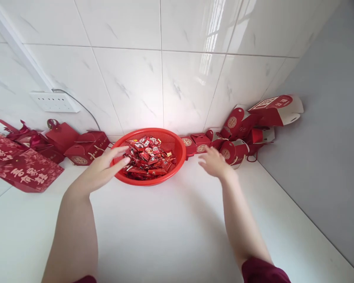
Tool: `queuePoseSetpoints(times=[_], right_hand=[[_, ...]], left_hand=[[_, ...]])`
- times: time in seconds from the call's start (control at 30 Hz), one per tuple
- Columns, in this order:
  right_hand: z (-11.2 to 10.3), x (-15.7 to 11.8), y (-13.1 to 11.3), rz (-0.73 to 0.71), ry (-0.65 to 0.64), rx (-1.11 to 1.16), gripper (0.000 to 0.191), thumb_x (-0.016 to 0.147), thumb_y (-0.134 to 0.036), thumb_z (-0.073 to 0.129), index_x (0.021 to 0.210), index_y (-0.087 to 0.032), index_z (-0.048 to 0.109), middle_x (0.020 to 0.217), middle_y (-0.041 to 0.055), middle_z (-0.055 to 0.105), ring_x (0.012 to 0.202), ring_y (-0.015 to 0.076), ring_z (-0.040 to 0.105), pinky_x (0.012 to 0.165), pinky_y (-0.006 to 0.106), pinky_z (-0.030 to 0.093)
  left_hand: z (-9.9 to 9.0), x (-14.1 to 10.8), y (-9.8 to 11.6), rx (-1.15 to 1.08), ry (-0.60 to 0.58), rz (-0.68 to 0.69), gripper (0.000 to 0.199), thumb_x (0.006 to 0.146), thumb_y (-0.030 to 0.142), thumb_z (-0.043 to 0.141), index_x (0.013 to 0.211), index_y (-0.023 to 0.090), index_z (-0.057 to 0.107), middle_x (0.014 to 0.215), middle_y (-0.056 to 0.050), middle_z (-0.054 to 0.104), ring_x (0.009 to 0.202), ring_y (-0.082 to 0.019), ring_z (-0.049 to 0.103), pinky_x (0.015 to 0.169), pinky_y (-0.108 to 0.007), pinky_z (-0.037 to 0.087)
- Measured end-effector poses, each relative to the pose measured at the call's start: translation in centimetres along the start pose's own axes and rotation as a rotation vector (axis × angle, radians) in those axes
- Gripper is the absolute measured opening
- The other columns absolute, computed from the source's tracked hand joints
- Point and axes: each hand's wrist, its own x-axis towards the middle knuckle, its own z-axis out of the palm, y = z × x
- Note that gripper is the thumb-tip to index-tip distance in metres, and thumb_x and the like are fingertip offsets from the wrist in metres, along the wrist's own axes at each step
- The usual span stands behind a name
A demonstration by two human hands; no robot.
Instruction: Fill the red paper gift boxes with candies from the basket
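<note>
A round red plastic basket [181, 155] stands against the tiled wall, holding a heap of red-wrapped candies [149, 155]. My left hand [103, 169] is at the basket's left side, its thumb and fingers apart and overlapping the rim in view; whether it touches the rim I cannot tell. Nothing is in it. On the other side, my right hand [214, 162] hovers right of the basket with fingers spread and nothing held. It is nearest to the small red gift boxes [202, 143] along the wall, partly covering them.
More red boxes [236, 122] pile up in the right corner by a grey panel [321, 129]. On the left stand red gift boxes [87, 147] and a patterned red box [29, 171]. A power strip [54, 102] with a cable is on the wall above the white table [165, 236].
</note>
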Motion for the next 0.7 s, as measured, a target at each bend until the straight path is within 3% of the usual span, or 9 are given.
queuePoseSetpoints(times=[0.17,0.27,0.4,0.47,0.53,0.63,0.7], right_hand=[[2.9,1.9,-4.2,-0.017,-0.009,0.011,0.037,0.095,-0.023,0.047,0.128,-0.019,0.063,0.166,0.0087,0.007,0.151,0.0329,0.004,0.117,0.059,0.012],[3.2,1.9,-4.8,-0.038,-0.022,0.03,0.045,0.094,-0.012,0.039,0.137,-0.013,0.054,0.165,0.0102,0.011,0.152,0.0276,0.005,0.118,0.059,0.011],[0.2,0.3,-3.7,-0.037,-0.023,0.072,0.047,0.096,-0.015,0.033,0.139,-0.008,0.049,0.16,0.0146,0.027,0.15,0.0273,0.014,0.117,0.059,0.016],[-2.1,-1.1,-2.8,-0.042,-0.013,0.094,0.043,0.098,-0.022,0.033,0.132,-0.009,0.055,0.155,0.0144,0.037,0.146,0.0283,0.026,0.117,0.058,0.018],[-4.4,-2.7,-1.9,-0.05,0.011,0.124,0.042,0.1,-0.028,0.03,0.119,-0.012,0.064,0.146,0.0135,0.049,0.133,0.0277,0.045,0.115,0.053,0.026],[-7.1,-4.8,-1.1,-0.029,0.054,0.285,0.045,0.101,-0.037,0.029,0.095,-0.018,0.07,0.117,0.0114,0.065,0.103,0.0242,0.062,0.09,0.039,0.047],[-8.1,-5.9,-0.8,-0.013,0.028,0.37,0.047,0.1,-0.043,0.031,0.084,-0.02,0.069,0.095,0.0082,0.068,0.084,0.0223,0.063,0.071,0.034,0.047]], left_hand=[[1.7,-3.3,3.6,0.038,-0.347,0.142,0.055,0.092,0.059,0.048,0.144,0.041,0.04,0.149,0.005,0.048,0.134,-0.022,0.048,0.108,-0.031,0.043],[2.7,-4.1,4.3,0.055,-0.527,0.203,0.056,0.093,0.059,0.047,0.144,0.038,0.042,0.146,0.002,0.051,0.132,-0.022,0.05,0.107,-0.031,0.043],[3.6,-3.8,3.8,0.045,-0.617,0.178,0.049,0.093,0.058,0.047,0.134,0.033,0.052,0.136,-0.001,0.059,0.124,-0.022,0.056,0.102,-0.031,0.045],[3.9,-3.3,3.4,0.05,-0.623,0.145,0.042,0.093,0.056,0.047,0.122,0.029,0.059,0.128,-0.003,0.063,0.118,-0.022,0.06,0.096,-0.03,0.046],[4.1,-2.8,2.9,0.09,-0.618,0.099,0.039,0.092,0.056,0.045,0.1,0.025,0.065,0.108,-0.005,0.069,0.101,-0.024,0.065,0.081,-0.029,0.048],[4.2,-2.1,2.3,0.173,-0.578,0.018,0.046,0.091,0.057,0.041,0.066,0.021,0.054,0.07,-0.004,0.059,0.065,-0.02,0.059,0.056,-0.029,0.037],[4.3,-1.9,2.0,0.182,-0.562,-0.007,0.047,0.091,0.057,0.041,0.061,0.02,0.043,0.062,-0.002,0.049,0.055,-0.017,0.049,0.051,-0.029,0.029]])
